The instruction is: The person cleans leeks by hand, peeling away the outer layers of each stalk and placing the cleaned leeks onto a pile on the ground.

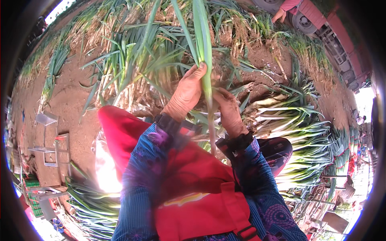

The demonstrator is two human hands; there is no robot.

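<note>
A long leek stands upright before me, its green leaves reaching past the top of the view and its pale lower stalk hanging down toward my lap. My left hand grips it where the leaves meet the stalk, thumb pressed along the front. Just below, on the other side, my right hand is closed with curled fingers against the stalk. Its fingertips are partly hidden and slightly blurred. A red apron covers my lap beneath the stalk.
Piled leeks lie across the ground ahead. A row of cleaner white-stalked leeks lies at my right, more leeks at lower left. A metal frame stands left. Another person's hand shows near a red vehicle.
</note>
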